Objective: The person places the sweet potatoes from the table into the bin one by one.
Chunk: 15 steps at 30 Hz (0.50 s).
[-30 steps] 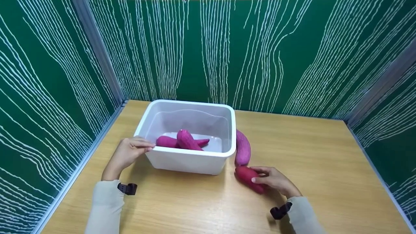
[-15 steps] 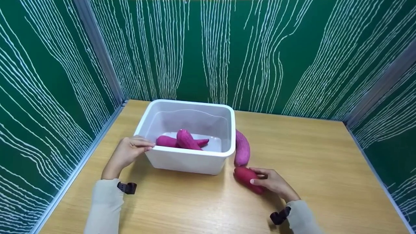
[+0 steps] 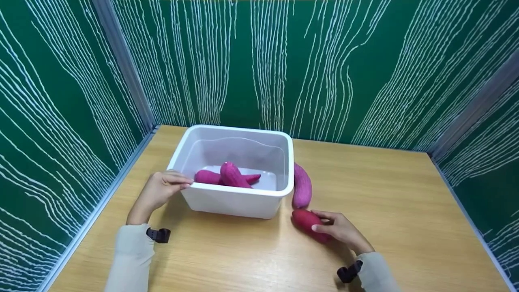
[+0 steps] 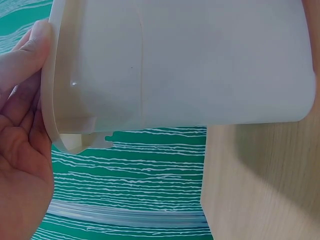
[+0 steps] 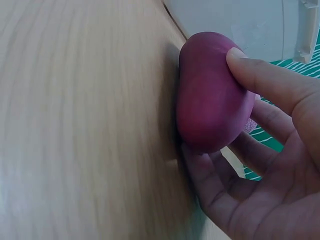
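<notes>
My left hand [image 3: 162, 188] grips the front left corner of a white plastic bin [image 3: 235, 202] by its rim, as the left wrist view also shows. Two magenta vegetables [image 3: 232, 174] lie crossed inside the bin. Right of the bin, my right hand [image 3: 342, 229] holds a smooth red sweet-potato-like vegetable [image 3: 307, 221], thumb on one side and fingers round the other. In the right wrist view this vegetable [image 5: 212, 95] lies on or just over the table; which, I cannot tell. A curved purple vegetable [image 3: 302, 188] rests against the bin's right side, close to the red one's far end.
A wooden table [image 3: 385, 190] carries everything. Green panels [image 3: 308, 101] with white wavy lines stand behind it and along both sides, joined by grey metal posts [image 3: 125, 61].
My right hand has shifted very slightly towards the front with its grip on the red vegetable. My left hand and the bin stay in place.
</notes>
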Each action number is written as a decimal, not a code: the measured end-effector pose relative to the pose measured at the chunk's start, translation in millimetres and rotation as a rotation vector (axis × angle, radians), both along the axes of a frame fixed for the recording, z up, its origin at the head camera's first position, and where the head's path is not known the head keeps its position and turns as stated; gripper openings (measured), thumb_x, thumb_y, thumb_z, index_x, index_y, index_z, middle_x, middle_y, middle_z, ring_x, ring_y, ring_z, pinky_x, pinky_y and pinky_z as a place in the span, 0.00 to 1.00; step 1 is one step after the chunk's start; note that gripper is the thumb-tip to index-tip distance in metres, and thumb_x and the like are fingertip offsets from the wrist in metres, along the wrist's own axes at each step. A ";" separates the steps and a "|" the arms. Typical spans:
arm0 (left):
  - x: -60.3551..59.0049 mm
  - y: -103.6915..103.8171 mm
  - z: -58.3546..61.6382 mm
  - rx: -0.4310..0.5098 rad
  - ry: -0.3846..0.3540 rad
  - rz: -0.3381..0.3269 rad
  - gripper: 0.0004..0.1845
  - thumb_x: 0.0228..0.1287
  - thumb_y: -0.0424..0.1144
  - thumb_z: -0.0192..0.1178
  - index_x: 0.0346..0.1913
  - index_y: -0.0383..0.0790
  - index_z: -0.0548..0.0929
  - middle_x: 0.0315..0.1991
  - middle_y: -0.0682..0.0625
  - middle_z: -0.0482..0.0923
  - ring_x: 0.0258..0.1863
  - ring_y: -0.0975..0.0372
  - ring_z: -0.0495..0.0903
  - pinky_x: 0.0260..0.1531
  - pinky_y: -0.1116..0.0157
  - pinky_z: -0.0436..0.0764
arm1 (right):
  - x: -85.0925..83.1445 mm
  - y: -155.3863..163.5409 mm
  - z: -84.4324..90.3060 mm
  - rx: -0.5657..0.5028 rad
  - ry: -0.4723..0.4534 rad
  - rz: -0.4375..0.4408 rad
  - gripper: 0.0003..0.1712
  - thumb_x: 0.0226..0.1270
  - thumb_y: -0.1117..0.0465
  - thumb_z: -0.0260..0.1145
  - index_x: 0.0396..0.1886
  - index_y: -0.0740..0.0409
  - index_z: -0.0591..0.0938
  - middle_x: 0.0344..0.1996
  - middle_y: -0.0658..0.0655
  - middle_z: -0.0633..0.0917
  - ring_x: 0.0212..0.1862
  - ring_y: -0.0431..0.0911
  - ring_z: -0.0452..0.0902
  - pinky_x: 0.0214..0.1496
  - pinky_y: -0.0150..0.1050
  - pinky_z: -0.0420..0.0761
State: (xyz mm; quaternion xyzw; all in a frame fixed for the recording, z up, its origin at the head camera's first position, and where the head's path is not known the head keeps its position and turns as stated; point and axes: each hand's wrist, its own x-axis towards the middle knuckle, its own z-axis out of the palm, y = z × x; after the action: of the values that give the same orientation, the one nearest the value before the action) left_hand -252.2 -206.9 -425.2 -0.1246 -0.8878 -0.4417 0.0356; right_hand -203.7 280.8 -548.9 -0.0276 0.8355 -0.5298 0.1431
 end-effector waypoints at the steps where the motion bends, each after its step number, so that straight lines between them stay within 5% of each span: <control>1: 0.0 0.0 -0.1 0.004 0.002 -0.001 0.09 0.56 0.33 0.68 0.41 0.42 0.89 0.44 0.44 0.86 0.51 0.52 0.80 0.62 0.49 0.73 | 0.0 -0.2 -0.1 -0.003 0.001 0.000 0.37 0.59 0.54 0.71 0.66 0.63 0.71 0.58 0.71 0.77 0.55 0.57 0.78 0.52 0.42 0.82; 15: -0.5 -0.5 -2.0 0.009 0.008 -0.004 0.09 0.56 0.33 0.68 0.41 0.41 0.89 0.45 0.44 0.86 0.52 0.52 0.80 0.61 0.51 0.75 | 4.1 -4.2 1.0 0.005 -0.007 -0.036 0.37 0.58 0.55 0.72 0.66 0.63 0.72 0.58 0.70 0.77 0.56 0.57 0.76 0.52 0.41 0.82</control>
State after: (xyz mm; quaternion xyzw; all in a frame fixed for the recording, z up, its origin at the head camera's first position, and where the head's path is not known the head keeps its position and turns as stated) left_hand -252.7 -207.4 -427.2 -0.1282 -0.8854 -0.4451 0.0388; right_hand -199.6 276.7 -547.9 -0.0101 0.8366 -0.5305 0.1366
